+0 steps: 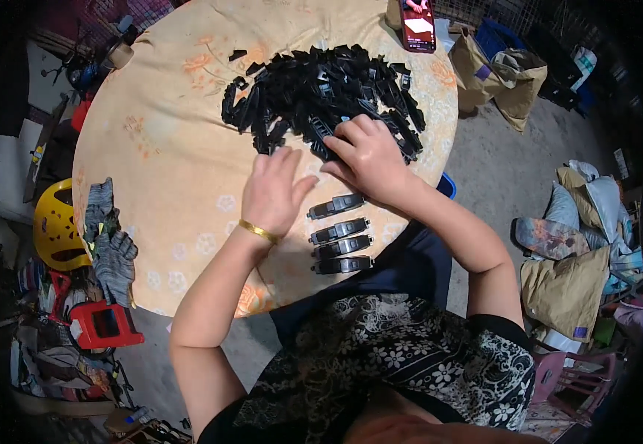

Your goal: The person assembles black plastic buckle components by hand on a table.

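Note:
A heap of black plastic parts [351, 85] lies at the far middle of a round table. My left hand [271, 192] is at the heap's near left edge, fingers stretched forward and thumb apart, nothing visibly held; the fingertips are slightly blurred close to a few loose parts. At the near edge of the heap, my right hand [372, 155] has its fingers bent, with a black part between thumb and index finger; its other fingertips are hidden. Nearer to me, several black clip-like pieces [340, 231] lie in a column, one below another.
A patterned orange-cream cloth [166, 148] covers the table. A phone [418, 26] stands at the far right edge. Grey gloves [110, 237] hang over the left edge beside a yellow plastic stool [59, 226]. Sacks [566, 288] and bags lie on the floor to the right.

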A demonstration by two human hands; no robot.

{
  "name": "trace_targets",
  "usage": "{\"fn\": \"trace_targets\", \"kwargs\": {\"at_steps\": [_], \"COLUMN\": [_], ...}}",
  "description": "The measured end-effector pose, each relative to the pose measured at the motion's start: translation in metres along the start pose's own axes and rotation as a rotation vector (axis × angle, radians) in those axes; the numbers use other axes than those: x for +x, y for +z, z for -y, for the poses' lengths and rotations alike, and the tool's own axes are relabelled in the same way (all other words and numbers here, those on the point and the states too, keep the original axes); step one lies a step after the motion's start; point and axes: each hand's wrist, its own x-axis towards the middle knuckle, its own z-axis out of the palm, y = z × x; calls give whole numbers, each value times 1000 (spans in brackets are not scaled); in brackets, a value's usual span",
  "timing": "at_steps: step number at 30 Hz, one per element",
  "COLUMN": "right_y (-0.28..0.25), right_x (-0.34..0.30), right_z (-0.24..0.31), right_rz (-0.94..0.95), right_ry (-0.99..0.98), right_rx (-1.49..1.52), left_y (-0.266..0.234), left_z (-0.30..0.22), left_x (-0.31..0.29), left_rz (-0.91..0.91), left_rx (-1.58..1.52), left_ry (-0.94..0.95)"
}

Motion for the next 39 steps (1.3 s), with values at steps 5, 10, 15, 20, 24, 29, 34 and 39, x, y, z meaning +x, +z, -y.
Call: {"fn": "trace_targets", "kwargs": {"at_steps": [5, 10, 15, 20, 24, 29, 34, 39], "right_y": [7, -15, -27, -19, -10, -6, -10, -13], "right_x": [-1, -8, 5, 12, 17, 17, 18, 21], "right_z": [1, 2, -86, -150, -170, -180, -182, -144], "right_rz": [27, 125, -127, 226, 224, 232, 103, -149], "right_ry": [-35, -13, 417, 732, 758, 870, 839, 598], "right_rx": [105, 222, 23, -137, -49, -26, 31, 662], "left_y": [5, 6, 3, 0, 5, -1, 1, 6], "left_z": [8, 6, 0, -16, 0, -5, -1, 2], "left_x": [8, 8, 3, 4, -1, -2, -5, -5], "left_rz": [-102, -112, -94, -114, -12, 12, -51, -71], "left_rx": [11, 60, -48, -1151, -1358, -784, -391, -339], "left_ry": [45, 239, 180, -279, -369, -315, -126, -62]}}
